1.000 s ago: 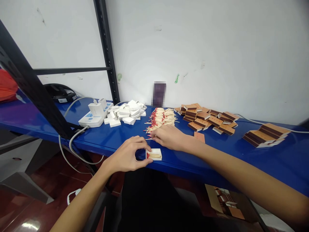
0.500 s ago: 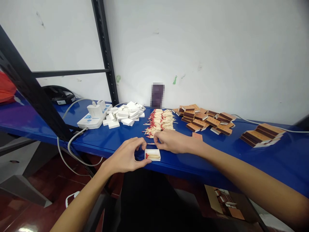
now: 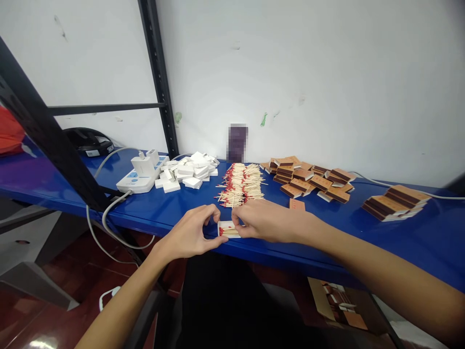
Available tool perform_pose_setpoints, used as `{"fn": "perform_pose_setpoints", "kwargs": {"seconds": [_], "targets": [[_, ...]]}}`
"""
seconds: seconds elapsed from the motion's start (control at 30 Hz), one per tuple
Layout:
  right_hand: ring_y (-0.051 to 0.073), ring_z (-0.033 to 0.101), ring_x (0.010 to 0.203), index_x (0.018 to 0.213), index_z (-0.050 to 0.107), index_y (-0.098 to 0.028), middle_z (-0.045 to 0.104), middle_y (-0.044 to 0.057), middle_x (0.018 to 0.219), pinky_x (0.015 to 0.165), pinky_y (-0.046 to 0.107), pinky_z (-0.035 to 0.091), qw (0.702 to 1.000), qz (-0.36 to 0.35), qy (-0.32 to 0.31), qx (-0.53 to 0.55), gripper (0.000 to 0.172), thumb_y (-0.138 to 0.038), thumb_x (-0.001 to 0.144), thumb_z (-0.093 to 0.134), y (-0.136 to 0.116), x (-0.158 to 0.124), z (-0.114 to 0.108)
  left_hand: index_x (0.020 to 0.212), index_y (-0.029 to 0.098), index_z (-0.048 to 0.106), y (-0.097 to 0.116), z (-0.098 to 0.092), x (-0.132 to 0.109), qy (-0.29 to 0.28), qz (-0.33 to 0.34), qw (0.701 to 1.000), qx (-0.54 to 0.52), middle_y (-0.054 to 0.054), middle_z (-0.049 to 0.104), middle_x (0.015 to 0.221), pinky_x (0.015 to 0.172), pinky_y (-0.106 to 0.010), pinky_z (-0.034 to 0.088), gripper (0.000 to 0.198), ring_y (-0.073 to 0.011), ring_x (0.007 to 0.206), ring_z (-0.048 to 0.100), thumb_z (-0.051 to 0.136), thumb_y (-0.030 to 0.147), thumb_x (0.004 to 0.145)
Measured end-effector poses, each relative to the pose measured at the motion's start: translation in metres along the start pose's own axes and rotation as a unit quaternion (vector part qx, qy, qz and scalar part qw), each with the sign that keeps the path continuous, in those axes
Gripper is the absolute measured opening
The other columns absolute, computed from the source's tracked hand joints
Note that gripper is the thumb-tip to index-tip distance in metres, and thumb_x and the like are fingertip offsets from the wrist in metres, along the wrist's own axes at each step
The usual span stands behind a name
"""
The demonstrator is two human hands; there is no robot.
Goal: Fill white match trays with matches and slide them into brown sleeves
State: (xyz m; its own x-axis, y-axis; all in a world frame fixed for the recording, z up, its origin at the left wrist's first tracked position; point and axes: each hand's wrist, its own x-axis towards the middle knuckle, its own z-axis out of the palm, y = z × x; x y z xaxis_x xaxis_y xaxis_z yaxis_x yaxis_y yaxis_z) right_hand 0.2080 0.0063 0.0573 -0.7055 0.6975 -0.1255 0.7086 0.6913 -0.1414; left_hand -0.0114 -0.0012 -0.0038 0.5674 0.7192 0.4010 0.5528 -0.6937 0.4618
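Note:
A small white matchbox tray (image 3: 224,224) lies near the table's front edge with several red-tipped matches (image 3: 227,232) inside, their heads to the left. My left hand (image 3: 192,232) steadies its left end, thumb at the near side and fingers at the far corner. Over the right part of the tray, my right hand (image 3: 271,220) has thumb and forefinger pinched on a match, mostly hidden by the fingers and hand. Just beyond is a big pile of loose matches (image 3: 242,184). Beside my right wrist lies an orange matchbox sleeve (image 3: 297,205).
White trays (image 3: 185,170) are heaped at the back left, by a power strip (image 3: 136,183) with plugs and cables. Brown-orange matchboxes (image 3: 308,177) lie heaped to the right, and stacked ones (image 3: 395,202) stand farther right. A black shelf post (image 3: 158,72) rises at left.
My right hand has moved nearer, bringing the match from just behind the tray to over it. My left hand stays at the tray's left end.

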Motion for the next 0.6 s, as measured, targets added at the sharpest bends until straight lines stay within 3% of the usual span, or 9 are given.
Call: {"fn": "perform_pose_setpoints", "kwargs": {"seconds": [0.17,0.43,0.6], "targets": [[0.013,0.048,0.06,0.077,0.061,-0.017,0.061,0.002,0.069,0.054,0.024,0.028,1.0,-0.007,-0.008,0.007,0.01,-0.021,0.085,0.057,-0.01,0.01,0.0,0.087,0.021,0.048,0.001,0.0,0.0,0.007,0.012,1.0,0.0,0.002,0.056,0.083,0.068,-0.027,0.039,0.029,-0.0142,0.072,0.049,0.071,0.036,0.079],[0.012,0.05,0.061,0.079,0.065,-0.016,0.064,0.002,0.07,0.056,0.023,0.029,0.997,-0.02,0.033,0.073,0.011,-0.019,0.084,0.056,-0.014,0.014,0.005,0.087,0.021,0.048,0.0,0.0,0.0,0.01,0.018,1.0,-0.004,0.003,0.056,0.083,0.068,-0.026,0.039,0.027,-0.0136,0.073,0.049,0.071,0.033,0.079],[0.013,0.05,0.063,0.084,0.065,-0.016,0.064,0.003,0.071,0.056,0.024,0.027,0.992,0.061,0.114,0.013,0.016,-0.019,0.089,0.051,-0.004,0.009,-0.005,0.09,0.02,0.05,0.0,0.0,0.0,0.01,0.023,1.0,0.006,0.002,0.056,0.085,0.069,-0.027,0.039,0.027,-0.014,0.074,0.049,0.072,0.032,0.08]]}}
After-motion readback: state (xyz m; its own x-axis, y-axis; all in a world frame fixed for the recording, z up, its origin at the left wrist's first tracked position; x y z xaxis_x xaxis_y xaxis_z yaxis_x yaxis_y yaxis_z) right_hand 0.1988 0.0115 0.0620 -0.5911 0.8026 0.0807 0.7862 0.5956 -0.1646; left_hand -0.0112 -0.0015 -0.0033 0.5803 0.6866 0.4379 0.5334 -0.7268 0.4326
